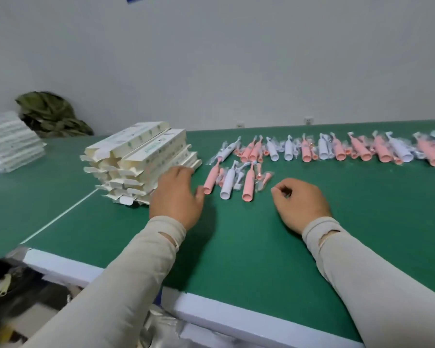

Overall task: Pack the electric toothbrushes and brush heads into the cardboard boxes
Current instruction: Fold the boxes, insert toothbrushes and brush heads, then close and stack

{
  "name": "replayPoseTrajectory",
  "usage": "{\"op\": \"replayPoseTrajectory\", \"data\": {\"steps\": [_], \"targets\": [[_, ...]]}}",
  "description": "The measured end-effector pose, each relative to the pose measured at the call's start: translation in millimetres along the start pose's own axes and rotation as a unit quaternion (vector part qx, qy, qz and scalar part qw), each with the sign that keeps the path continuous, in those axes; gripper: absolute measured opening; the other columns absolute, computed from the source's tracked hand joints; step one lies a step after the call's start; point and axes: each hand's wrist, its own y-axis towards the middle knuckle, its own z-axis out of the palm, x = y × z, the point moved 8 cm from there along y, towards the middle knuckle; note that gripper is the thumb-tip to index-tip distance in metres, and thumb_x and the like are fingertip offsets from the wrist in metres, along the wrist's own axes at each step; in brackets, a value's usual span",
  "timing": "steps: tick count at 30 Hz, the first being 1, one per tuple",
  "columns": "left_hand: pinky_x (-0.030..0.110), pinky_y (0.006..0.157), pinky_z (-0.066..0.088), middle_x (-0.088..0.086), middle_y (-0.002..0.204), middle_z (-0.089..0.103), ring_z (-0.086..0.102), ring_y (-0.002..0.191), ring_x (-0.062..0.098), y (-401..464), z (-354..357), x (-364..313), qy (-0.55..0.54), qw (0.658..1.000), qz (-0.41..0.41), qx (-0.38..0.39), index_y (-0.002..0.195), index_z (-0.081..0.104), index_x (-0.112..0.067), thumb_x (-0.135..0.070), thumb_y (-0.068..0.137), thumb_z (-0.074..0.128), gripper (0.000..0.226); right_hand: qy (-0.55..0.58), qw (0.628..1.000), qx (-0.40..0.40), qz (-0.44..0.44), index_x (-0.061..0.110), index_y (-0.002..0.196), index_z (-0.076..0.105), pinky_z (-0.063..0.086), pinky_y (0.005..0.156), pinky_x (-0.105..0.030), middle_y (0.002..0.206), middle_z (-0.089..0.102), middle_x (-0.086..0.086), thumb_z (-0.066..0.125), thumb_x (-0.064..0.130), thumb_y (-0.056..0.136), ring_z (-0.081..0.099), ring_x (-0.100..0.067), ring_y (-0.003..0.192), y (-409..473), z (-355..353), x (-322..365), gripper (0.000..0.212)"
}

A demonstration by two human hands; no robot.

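both hands over the green tabletop (236, 247), holding nothing; left hand (177, 197) fingers extended and relaxed, spread, sitting just right of the stack of cardboard boxes (138, 160), fingertips at the stack's near right corner, cannot tell if touching; thumb just beside the base of the near pink toothbrush (210, 180); right hand (300, 203) loosely curled, knuckles up, nothing between the fingers, resting on or just above the tabletop, near right of the near row; hands well apart from each other; both forearms in beige sleeves (136, 272).

boxes: flat white cartons with open end flaps, stacked several layers high, left of centre; none visibly loaded.

toothbrushes: near row of three between the hands and slightly far of them, pink, white toothbrush (228, 183), pink toothbrush (249, 185), bases toward the near side, with small bagged brush heads (263, 179) lying between and right of them; far row (337, 149) of pink and white handles plus bagged heads runs from centre to the right edge, near the far side of the tabletop.

other: second pile of white packaging (8, 144) at far left; olive green cloth bundle (53, 114) against the wall behind it; dark bag with zipper (8, 285) off the tabletop's near left edge.
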Motion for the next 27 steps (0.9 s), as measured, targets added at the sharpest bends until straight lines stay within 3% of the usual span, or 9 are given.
{"op": "replayPoseTrajectory", "data": {"steps": [5, 9, 13, 19, 22, 25, 27], "targets": [[0.042, 0.107, 0.035, 0.011, 0.145, 0.046, 0.041, 0.131, 0.033, 44.4, -46.2, 47.1, 0.150, 0.986, -0.047, -0.061, 0.137, 0.050, -0.010, -0.033, 0.094, 0.057, 0.050, 0.004, 1.000, 0.004, -0.002, 0.027, 0.083, 0.067, 0.055, 0.072, -0.033, 0.079, 0.066, 0.013, 0.056, 0.040, 0.094, 0.061, -0.015, 0.072, 1.6, 0.8, -5.8, 0.019], [0.041, 0.095, 0.040, 0.009, 0.128, 0.057, 0.048, 0.119, 0.034, 64.0, -49.4, 68.2, 0.290, 0.952, -0.095, -0.012, 0.121, 0.061, -0.013, -0.033, 0.092, 0.054, 0.035, 0.012, 1.000, 0.008, -0.006, 0.027, 0.083, 0.067, 0.053, 0.070, -0.031, 0.077, 0.065, 0.014, 0.057, 0.040, 0.093, 0.060, -0.011, 0.072, 0.6, -0.2, -3.3, 0.019], [0.041, 0.093, 0.041, 0.007, 0.115, 0.066, 0.055, 0.112, 0.034, 65.9, -44.7, 74.5, 0.328, 0.939, -0.098, -0.025, 0.115, 0.065, -0.020, -0.021, 0.091, 0.052, 0.028, 0.026, 1.000, 0.006, -0.010, 0.026, 0.077, 0.065, 0.055, 0.071, -0.033, 0.073, 0.066, 0.013, 0.058, 0.038, 0.093, 0.061, -0.012, 0.070, 0.2, -2.7, -2.1, 0.021], [0.045, 0.082, 0.044, 0.016, 0.100, 0.068, 0.061, 0.093, 0.039, 64.2, -52.3, 60.3, 0.263, 0.960, -0.036, -0.093, 0.112, 0.066, -0.012, -0.005, 0.088, 0.050, 0.030, 0.015, 0.999, -0.016, -0.028, 0.025, 0.078, 0.065, 0.055, 0.069, -0.034, 0.072, 0.065, 0.011, 0.057, 0.038, 0.093, 0.060, -0.013, 0.069, -1.5, -9.3, 0.4, 0.022], [0.048, 0.078, 0.047, 0.020, 0.095, 0.069, 0.061, 0.088, 0.042, 61.7, -76.3, 40.9, 0.132, 0.975, 0.009, -0.178, 0.107, 0.068, -0.008, -0.008, 0.090, 0.054, 0.022, 0.044, 0.996, -0.053, -0.057, 0.025, 0.079, 0.066, 0.051, 0.066, -0.029, 0.071, 0.061, 0.014, 0.059, 0.035, 0.093, 0.057, -0.008, 0.070, -2.9, -16.0, 7.2, 0.018], [0.040, 0.078, 0.048, 0.008, 0.092, 0.069, 0.061, 0.086, 0.034, 40.6, -78.0, -13.6, -0.055, 0.972, 0.102, -0.202, 0.102, 0.067, -0.013, -0.012, 0.090, 0.060, 0.015, 0.268, 0.962, -0.048, -0.026, 0.030, 0.087, 0.068, 0.046, 0.065, -0.015, 0.080, 0.069, 0.014, 0.067, 0.036, 0.092, 0.064, 0.004, 0.075, -3.0, -18.6, 9.5, 0.008], [0.037, 0.073, 0.047, 0.004, 0.087, 0.066, 0.059, 0.079, 0.028, 14.1, -57.4, -68.6, -0.106, 0.957, 0.210, -0.171, 0.099, 0.067, -0.013, -0.008, 0.087, 0.064, 0.013, 0.488, 0.870, 0.064, 0.023, 0.030, 0.099, 0.067, 0.055, 0.073, -0.024, 0.097, 0.076, 0.005, 0.066, 0.043, 0.092, 0.071, -0.003, 0.087, -5.7, -3.8, 18.6, 0.015]]}}
